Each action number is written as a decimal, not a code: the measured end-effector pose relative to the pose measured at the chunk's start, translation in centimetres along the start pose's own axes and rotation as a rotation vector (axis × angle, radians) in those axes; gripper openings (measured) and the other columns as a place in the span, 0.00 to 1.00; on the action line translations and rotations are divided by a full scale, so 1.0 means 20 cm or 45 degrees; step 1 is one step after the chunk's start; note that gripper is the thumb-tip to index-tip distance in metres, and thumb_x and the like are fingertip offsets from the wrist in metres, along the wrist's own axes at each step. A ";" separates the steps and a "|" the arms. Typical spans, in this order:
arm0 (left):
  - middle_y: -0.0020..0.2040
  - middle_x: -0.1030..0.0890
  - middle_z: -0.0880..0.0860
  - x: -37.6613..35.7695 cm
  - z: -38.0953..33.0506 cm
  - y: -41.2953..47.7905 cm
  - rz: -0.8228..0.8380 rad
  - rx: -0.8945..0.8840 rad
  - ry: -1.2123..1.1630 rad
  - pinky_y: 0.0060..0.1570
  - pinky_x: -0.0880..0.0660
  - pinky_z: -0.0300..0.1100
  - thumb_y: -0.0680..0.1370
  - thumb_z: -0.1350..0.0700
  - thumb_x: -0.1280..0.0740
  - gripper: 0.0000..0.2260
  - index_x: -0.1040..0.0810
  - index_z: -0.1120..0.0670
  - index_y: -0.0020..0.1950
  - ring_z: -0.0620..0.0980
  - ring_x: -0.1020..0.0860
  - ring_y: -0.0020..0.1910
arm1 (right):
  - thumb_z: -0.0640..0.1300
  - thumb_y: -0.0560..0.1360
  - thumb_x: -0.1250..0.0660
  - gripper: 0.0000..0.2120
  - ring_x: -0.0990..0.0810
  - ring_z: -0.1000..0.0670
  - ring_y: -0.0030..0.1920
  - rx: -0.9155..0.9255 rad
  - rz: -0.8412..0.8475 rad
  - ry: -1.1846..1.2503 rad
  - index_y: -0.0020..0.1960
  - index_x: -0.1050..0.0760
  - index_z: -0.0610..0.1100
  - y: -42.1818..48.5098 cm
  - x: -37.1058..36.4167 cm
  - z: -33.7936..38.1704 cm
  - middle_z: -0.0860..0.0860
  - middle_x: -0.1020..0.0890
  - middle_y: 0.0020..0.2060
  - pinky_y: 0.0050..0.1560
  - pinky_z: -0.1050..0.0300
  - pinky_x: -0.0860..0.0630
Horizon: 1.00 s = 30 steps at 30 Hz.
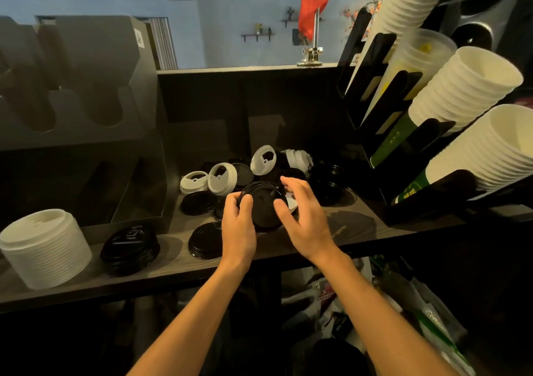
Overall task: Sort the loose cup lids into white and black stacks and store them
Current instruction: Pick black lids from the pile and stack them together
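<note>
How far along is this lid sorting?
Roughly midway. Done: a tall white lid stack and a black lid stack stand at the left of the counter. In hand: the left hand and right hand hold a bunch of black lids. Left: loose white lids and loose black lids behind, plus storing the stacks.

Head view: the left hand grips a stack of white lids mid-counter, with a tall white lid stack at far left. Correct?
No: the head view shows the left hand gripping a stack of black lids, not white, mid-counter. The tall white lid stack is at far left.
</note>
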State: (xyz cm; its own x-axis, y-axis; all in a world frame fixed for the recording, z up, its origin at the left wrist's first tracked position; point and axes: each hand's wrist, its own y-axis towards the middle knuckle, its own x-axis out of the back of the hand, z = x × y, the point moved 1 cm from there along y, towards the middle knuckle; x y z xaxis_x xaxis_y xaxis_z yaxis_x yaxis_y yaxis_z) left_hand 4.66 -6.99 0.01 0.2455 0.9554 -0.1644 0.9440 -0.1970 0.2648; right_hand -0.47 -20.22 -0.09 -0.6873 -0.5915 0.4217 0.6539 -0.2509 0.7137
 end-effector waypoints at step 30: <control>0.53 0.15 0.49 -0.01 -0.01 -0.01 0.173 -0.046 0.017 0.48 0.19 0.39 0.82 0.51 0.33 0.09 0.19 0.52 0.60 0.46 0.16 0.53 | 0.41 0.74 0.26 0.19 0.18 0.57 0.56 -0.574 0.101 0.850 0.64 0.22 0.48 0.00 0.07 -0.06 0.52 0.15 0.54 0.53 0.59 0.19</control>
State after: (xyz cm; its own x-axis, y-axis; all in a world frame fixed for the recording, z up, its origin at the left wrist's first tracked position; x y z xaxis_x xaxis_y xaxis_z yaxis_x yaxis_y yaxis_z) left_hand 4.46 -7.08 0.27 0.3673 0.9233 -0.1119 0.8935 -0.3169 0.3181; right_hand -0.97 -21.99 -0.14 -0.3929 -0.9174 -0.0627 0.8553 -0.3897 0.3415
